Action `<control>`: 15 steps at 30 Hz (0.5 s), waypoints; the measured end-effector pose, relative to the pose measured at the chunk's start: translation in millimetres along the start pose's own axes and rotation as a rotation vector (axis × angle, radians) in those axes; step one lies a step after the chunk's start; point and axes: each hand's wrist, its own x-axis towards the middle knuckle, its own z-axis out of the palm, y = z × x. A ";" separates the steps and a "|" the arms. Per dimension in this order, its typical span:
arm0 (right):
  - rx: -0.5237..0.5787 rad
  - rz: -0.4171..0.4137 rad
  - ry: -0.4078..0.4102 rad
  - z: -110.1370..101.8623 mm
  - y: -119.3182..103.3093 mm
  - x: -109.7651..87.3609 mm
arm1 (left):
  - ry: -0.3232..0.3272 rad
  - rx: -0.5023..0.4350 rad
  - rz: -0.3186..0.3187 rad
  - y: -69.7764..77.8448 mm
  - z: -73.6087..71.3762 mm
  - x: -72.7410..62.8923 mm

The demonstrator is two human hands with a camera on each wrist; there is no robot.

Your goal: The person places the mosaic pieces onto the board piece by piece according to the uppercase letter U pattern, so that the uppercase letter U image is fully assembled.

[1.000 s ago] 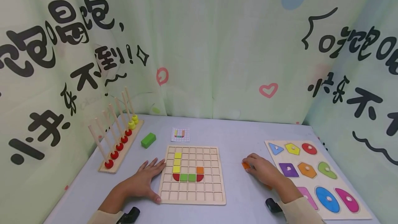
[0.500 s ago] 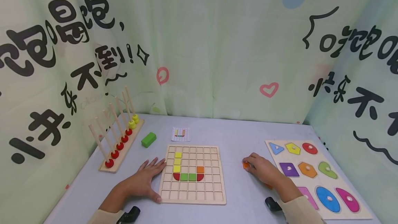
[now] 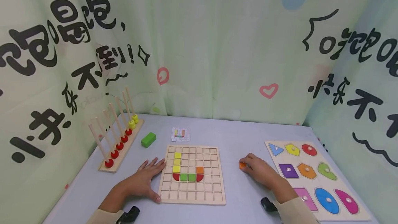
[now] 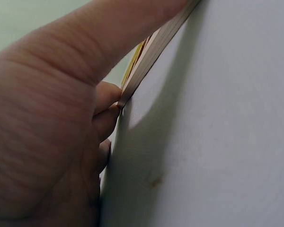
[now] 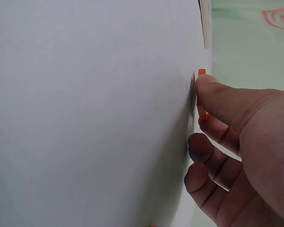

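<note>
In the head view, a wooden grid board (image 3: 210,193) lies flat in the middle of the table. Yellow squares (image 3: 177,161), green squares (image 3: 188,177), an orange square (image 3: 200,170) and two red rounded pieces (image 3: 176,177) form a U-like figure on it. My left hand (image 3: 143,179) rests at the board's left edge, fingers spread and the thumb at its lower left corner. To the right of the board, my right hand (image 3: 259,170) pinches an orange tile (image 5: 202,72) between thumb and forefinger, low over the table, its other fingers loosely bent.
A pattern card (image 3: 180,134) lies behind the board, with a green block (image 3: 148,140) to its left. At the far left stands a peg rack (image 3: 107,169) with red and yellow beads. A knobbed shape puzzle (image 3: 314,196) covers the table's right side.
My right hand has shifted slightly left, toward the board, with the orange tile. Another orange piece seen under the wrist earlier no longer shows in the head view. The left hand stays put.
</note>
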 end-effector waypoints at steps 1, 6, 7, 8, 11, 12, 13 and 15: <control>0.002 0.000 0.003 1.1 -1.1 0.4 | -0.001 -0.001 0.003 -0.1 -0.1 -0.2; -0.009 0.000 0.026 6.1 -7.9 2.8 | -0.006 -0.015 0.013 -0.8 0.8 -0.1; -0.012 -0.004 0.029 7.1 -9.5 3.6 | -0.004 -0.017 0.014 -0.8 1.0 -0.2; -0.012 -0.004 0.031 8.1 -11.2 4.6 | -0.005 -0.018 0.013 -1.2 1.5 0.0; -0.007 -0.016 0.041 10.8 -16.7 8.0 | -0.005 -0.011 0.009 -2.5 2.2 -0.1; -0.003 -0.024 0.044 11.3 -18.6 9.2 | -0.005 -0.009 0.007 -3.2 2.4 0.1; 0.002 -0.031 0.048 11.8 -20.8 10.5 | -0.003 -0.008 0.007 -3.3 2.3 0.3; 0.013 -0.047 0.056 12.9 -25.3 13.0 | -0.003 -0.005 0.006 -3.3 1.7 0.5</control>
